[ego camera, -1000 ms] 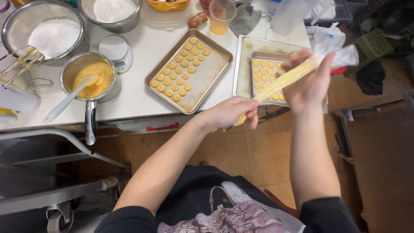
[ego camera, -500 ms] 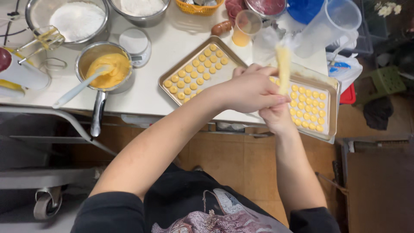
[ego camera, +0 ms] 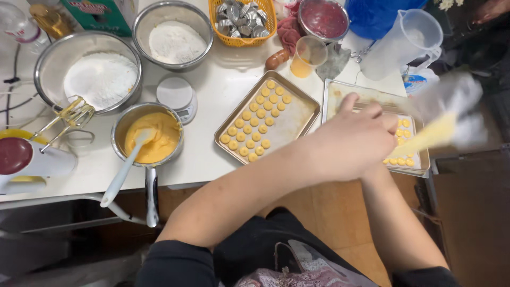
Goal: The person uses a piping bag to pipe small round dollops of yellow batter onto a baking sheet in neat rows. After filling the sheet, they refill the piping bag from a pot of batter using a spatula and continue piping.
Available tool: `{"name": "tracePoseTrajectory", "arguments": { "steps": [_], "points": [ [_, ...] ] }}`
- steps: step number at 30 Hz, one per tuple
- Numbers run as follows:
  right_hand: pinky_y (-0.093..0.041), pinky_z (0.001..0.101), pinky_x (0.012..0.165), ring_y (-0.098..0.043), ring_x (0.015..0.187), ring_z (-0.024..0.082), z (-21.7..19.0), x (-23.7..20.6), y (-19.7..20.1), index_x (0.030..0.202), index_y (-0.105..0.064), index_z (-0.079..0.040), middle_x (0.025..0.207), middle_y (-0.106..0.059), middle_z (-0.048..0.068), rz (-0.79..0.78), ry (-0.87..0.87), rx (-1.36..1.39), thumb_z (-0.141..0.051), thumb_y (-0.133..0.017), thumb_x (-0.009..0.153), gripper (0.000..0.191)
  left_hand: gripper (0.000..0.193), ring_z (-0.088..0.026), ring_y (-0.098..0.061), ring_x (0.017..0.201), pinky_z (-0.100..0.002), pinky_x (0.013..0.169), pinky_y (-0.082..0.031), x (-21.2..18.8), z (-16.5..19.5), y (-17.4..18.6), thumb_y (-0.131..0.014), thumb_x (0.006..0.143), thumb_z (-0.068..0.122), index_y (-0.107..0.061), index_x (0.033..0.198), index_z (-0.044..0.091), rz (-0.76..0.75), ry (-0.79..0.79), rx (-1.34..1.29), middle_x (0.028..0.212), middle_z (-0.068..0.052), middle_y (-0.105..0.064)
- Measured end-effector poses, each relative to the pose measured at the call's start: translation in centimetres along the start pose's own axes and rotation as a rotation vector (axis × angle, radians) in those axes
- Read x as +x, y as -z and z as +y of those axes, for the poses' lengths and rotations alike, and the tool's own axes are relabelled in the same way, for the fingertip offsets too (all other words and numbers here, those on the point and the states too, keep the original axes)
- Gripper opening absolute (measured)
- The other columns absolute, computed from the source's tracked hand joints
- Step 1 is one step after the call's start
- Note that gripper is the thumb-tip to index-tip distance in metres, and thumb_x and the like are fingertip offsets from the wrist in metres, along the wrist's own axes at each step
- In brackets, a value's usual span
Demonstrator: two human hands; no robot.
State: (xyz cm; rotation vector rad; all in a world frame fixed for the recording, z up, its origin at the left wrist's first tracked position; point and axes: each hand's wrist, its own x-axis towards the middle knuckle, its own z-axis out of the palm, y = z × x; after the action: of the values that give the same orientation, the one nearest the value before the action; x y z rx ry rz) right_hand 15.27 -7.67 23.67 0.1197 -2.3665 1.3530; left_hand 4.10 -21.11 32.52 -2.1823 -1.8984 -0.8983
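While my left hand (ego camera: 353, 141) has crossed over to the right-hand baking tray (ego camera: 340, 95), the piping bag (ego camera: 433, 133) has tipped low and blurs above it.
From the head view: left fingers lie loose on the bag; right hand hidden, grip unclear. Soft yellow dough dots (ego camera: 406, 135) line the metal tray at the desk (ego camera: 202, 159) edge.

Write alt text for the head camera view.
Seen from above, a person's left hand grips a blurred piping bag of yellow batter over a baking tray at the counter's right edge, hiding the right hand. To the left lie another dotted tray and a saucepan of batter.
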Motion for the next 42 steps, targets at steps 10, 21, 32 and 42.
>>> {"name": "tracePoseTrajectory", "arguments": {
  "steps": [10, 21, 32, 42],
  "points": [
    [-0.048, 0.0321, 0.072, -0.059, 0.086, 0.021, -0.6, -0.3, -2.7, 0.111, -0.062, -0.003, 0.097, -0.061, 0.01, 0.113, -0.042, -0.128, -0.014, -0.065, 0.094, 0.021, 0.014, -0.03, -0.051, 0.134, -0.053, 0.118, -0.033, -6.4, 2.5, -4.1, -0.067, 0.094, 0.021, -0.073, 0.098, 0.01, 0.385, 0.096, 0.02, 0.134, -0.006, -0.061],
    [-0.049, 0.0301, 0.058, -0.064, 0.069, 0.024, 11.7, -2.1, -8.7, 0.096, -0.068, 0.001, 0.08, -0.065, 0.011, 0.163, 0.011, -0.408, -0.015, -0.064, 0.105, 0.019, 0.026, -0.028, -0.053, 0.133, -0.05, 0.116, -0.039, -19.5, -0.2, -14.3, -0.068, 0.091, 0.014, -0.071, 0.118, 0.013, 0.376, 0.472, -0.483, 0.135, -0.007, -0.059],
    [-0.047, 0.0304, 0.056, -0.062, 0.064, 0.022, 20.6, -2.9, -11.9, 0.088, -0.068, -0.002, 0.075, -0.065, 0.01, 0.034, -0.028, -0.385, -0.01, -0.064, 0.101, 0.016, 0.012, -0.025, -0.066, 0.105, -0.04, 0.097, -0.052, -32.5, -10.1, -20.4, -0.067, 0.087, 0.0, -0.069, 0.098, 0.004, 0.585, 0.998, -0.153, 0.105, -0.009, -0.07],
    [-0.044, 0.0337, 0.056, -0.059, 0.06, 0.021, 22.2, 0.0, -12.2, 0.085, -0.071, -0.004, 0.072, -0.061, 0.008, -0.202, -0.075, -0.451, -0.001, -0.071, 0.091, 0.007, 0.02, -0.026, -0.06, 0.107, -0.036, 0.098, -0.051, -33.0, -12.1, -20.5, -0.066, 0.093, 0.003, -0.061, 0.112, 0.005, 0.741, 1.11, -0.171, 0.11, -0.007, -0.065]
  ]
}}
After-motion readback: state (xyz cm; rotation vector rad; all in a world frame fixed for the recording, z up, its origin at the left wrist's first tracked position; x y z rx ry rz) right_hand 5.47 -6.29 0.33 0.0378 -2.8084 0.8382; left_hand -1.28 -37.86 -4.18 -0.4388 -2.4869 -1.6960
